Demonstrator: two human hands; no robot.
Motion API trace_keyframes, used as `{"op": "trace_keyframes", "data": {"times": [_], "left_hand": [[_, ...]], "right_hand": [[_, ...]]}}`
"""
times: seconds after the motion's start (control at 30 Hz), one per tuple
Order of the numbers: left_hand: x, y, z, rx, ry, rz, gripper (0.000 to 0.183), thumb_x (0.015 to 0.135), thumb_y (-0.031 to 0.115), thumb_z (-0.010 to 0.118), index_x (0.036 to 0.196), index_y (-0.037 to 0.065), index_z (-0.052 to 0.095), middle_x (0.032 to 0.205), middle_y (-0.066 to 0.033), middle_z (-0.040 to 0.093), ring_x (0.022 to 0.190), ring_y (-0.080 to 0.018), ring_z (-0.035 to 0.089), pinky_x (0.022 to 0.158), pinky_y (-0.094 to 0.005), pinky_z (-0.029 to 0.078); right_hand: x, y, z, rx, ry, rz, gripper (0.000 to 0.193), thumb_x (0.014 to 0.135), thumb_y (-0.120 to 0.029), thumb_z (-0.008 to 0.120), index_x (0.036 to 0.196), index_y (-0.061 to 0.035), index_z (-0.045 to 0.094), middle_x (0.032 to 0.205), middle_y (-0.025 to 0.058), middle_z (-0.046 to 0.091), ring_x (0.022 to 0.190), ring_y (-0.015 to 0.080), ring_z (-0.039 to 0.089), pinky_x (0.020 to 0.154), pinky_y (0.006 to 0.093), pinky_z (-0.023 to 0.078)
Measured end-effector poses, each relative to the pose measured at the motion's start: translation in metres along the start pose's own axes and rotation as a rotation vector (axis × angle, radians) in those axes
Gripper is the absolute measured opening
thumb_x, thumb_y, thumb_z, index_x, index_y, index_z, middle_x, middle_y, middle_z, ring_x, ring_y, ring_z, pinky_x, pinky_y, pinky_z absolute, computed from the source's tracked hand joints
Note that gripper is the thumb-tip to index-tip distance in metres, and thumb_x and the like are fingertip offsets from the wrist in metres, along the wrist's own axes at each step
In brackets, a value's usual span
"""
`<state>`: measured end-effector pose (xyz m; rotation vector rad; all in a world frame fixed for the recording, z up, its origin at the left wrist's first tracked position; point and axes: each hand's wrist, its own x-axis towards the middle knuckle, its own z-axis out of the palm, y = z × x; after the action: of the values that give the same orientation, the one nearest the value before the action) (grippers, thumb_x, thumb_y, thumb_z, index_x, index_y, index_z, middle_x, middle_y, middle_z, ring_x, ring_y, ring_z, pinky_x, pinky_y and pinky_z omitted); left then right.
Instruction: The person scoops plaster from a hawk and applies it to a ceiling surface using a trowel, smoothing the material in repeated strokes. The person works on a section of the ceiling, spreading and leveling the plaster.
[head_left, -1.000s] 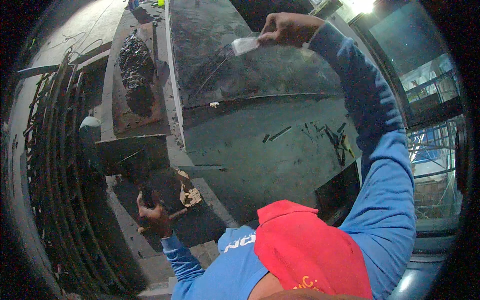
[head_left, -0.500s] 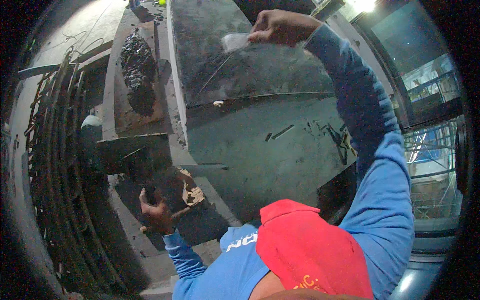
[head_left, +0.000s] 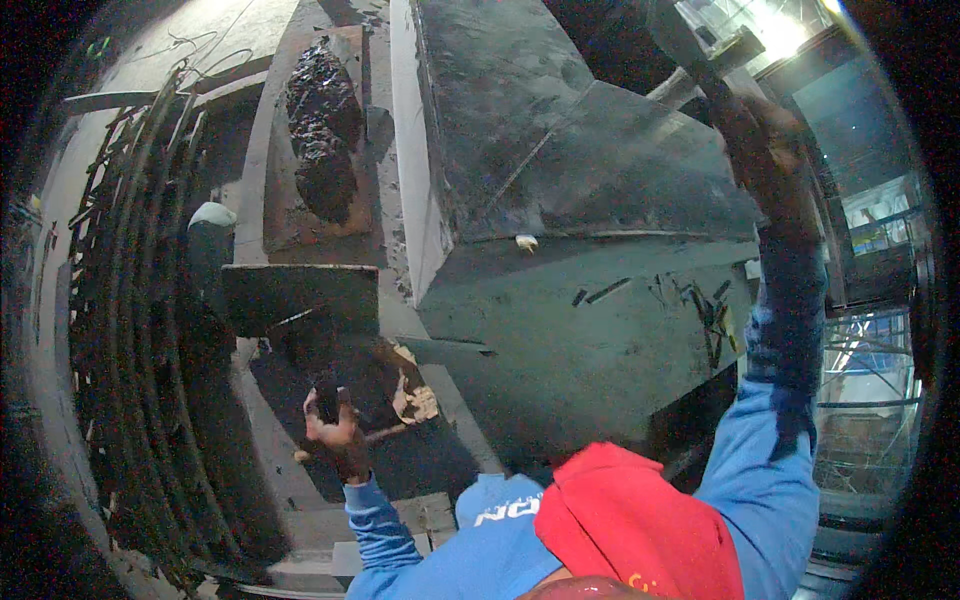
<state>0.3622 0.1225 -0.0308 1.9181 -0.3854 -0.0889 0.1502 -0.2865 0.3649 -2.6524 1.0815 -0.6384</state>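
My left hand is low on the left, over a dark flat sheet. Its fingers curl around something dark that I cannot make out. Beside it lie a thin stick and a torn, pale brown patch. My right hand is raised at the far upper right, shadowed and smeared by motion. Its fingers look closed against a long dark shape, whose kind is unclear. Below and left of that hand stretches a large grey panelled surface with a small whitish knob at its fold.
A rust-brown board carries a dark, lumpy heap. Nearer stands an upright dark plate. Long bars are stacked at the left. Small dark strips lie on the grey surface. A bright lamp shines upper right.
My right hand has swung right and slightly down, away from the grey panel; the pale blurred piece at its fingers no longer shows. The view has shifted; my left hand stays by the dark sheet.
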Motion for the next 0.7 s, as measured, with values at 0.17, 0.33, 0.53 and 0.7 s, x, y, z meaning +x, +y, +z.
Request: {"op": "trace_keyframes", "data": {"times": [0.17,0.33,0.53,0.7], "left_hand": [[0.017,0.011,0.014,-0.149,-0.046,-0.098,0.039,0.093,0.017,0.078,0.123,-0.001,0.061,0.098,-0.0073,0.068,0.075,-0.0129,0.063,0.067,-0.0288,0.054],[0.028,0.041,0.033,-0.174,-0.034,-0.184,0.040,0.094,0.021,0.077,0.122,-0.001,0.061,0.099,-0.0078,0.068,0.075,-0.0134,0.063,0.066,-0.0281,0.053],[0.034,0.065,0.031,-0.265,-0.086,-0.154,0.041,0.095,0.024,0.076,0.123,-0.002,0.061,0.097,-0.0089,0.069,0.073,-0.0140,0.063,0.065,-0.0291,0.052],[0.016,0.090,0.016,-0.348,-0.088,-0.019,0.039,0.098,0.023,0.072,0.124,-0.002,0.060,0.102,-0.0120,0.072,0.072,-0.0143,0.064,0.066,-0.0289,0.053]], "right_hand": [[-0.066,0.031,0.002,-0.031,0.292,0.165,0.052,0.101,-0.050,0.062,0.124,-0.0041,0.071,0.073,-0.0037,0.057,0.059,0.0044,0.050,0.052,0.0236,0.037],[-0.085,0.057,-0.010,-0.089,0.473,0.144,0.053,0.103,-0.046,0.061,0.128,-0.0002,0.068,0.073,-0.0029,0.058,0.057,0.0048,0.049,0.048,0.0235,0.034],[-0.121,0.078,-0.010,0.219,0.346,0.352,0.055,0.104,-0.048,0.057,0.131,-0.0015,0.066,0.071,-0.0013,0.054,0.050,0.0056,0.045,0.045,0.0237,0.034],[-0.143,0.085,-0.003,0.356,0.309,0.371,0.053,0.102,-0.049,0.059,0.128,-0.0037,0.066,0.077,0.0000,0.059,0.051,0.0071,0.047,0.047,0.0248,0.037]]}}
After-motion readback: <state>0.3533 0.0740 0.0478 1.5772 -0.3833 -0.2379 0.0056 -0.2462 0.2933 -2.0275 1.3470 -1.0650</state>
